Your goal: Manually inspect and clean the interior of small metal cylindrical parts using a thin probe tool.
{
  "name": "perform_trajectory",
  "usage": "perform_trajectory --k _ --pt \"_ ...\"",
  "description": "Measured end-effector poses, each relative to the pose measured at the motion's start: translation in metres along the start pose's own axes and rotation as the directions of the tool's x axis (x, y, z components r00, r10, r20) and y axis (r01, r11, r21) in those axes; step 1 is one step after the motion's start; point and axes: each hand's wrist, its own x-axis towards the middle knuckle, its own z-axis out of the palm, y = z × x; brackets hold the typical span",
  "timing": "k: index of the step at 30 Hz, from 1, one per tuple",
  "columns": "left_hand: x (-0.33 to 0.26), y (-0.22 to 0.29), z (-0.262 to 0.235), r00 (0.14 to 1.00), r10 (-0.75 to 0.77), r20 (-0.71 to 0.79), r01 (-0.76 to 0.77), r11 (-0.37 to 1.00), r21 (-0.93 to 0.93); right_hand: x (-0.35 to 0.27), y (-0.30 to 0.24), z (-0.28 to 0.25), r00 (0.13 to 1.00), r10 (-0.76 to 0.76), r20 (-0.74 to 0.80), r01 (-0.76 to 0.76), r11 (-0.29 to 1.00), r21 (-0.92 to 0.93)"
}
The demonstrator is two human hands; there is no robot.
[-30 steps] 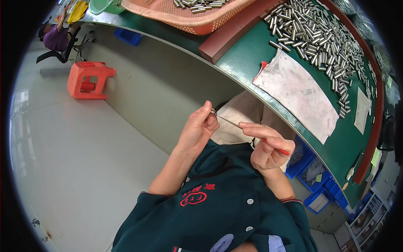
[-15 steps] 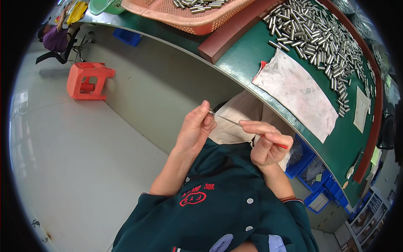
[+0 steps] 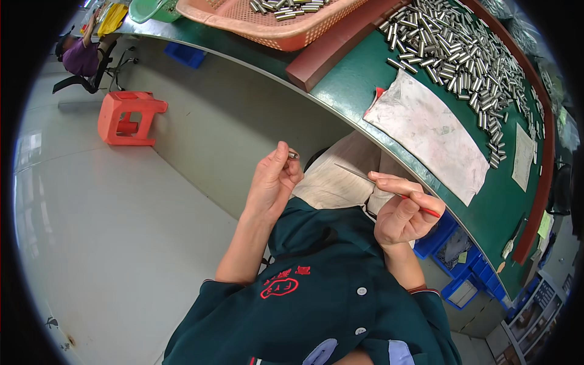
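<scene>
Between the thumb and fingers of my left hand (image 3: 275, 180) is a small shiny metal cylinder (image 3: 294, 156), mostly covered by the fingers. My right hand (image 3: 406, 212) grips a thin needle file (image 3: 354, 173) with a red handle (image 3: 429, 213); its narrow tip points left, toward the cylinder but apart from it. Both hands are in front of my body, over my lap and off the table edge. On the green table (image 3: 347, 91) to the right lies a large heap of similar metal cylinders (image 3: 453, 55), with a stained white cloth (image 3: 429, 137) in front of it.
An orange plastic basket (image 3: 267, 33) holding more cylinders stands on the table at the top, beside a dark red bar (image 3: 331, 55). Blue bins (image 3: 453, 243) sit under the table. A red stool (image 3: 129, 118) is on the floor at left, near a seated person (image 3: 82, 58).
My hands have moved apart: the left with the cylinder a little left, the right with the file to the right and slightly down. The file tip has drawn away from the cylinder.
</scene>
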Motion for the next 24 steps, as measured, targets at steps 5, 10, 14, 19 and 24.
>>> perform_trajectory --k 5,10,14,19,24 --pt "-0.005 0.002 0.007 0.997 0.075 0.025 -0.077 0.992 0.099 0.0 -0.003 0.0 1.0 -0.001 -0.014 0.001 1.0 0.006" --pt "-0.008 0.002 0.013 0.968 0.242 0.066 -0.25 0.909 0.334 0.004 -0.004 -0.001 0.997 -0.039 -0.073 0.035 0.998 -0.054" --pt "-0.009 0.002 0.016 0.963 0.255 0.09 -0.27 0.894 0.358 0.003 -0.007 -0.007 0.998 -0.016 -0.061 0.015 1.0 -0.004" --pt "-0.009 0.002 0.02 0.952 0.257 0.167 -0.303 0.869 0.391 0.003 -0.011 -0.01 0.996 -0.023 -0.081 0.024 1.0 0.015" --pt "-0.01 0.003 0.029 0.932 0.293 0.214 -0.355 0.859 0.369 0.008 -0.021 -0.017 0.993 -0.055 -0.106 0.058 0.998 0.023"
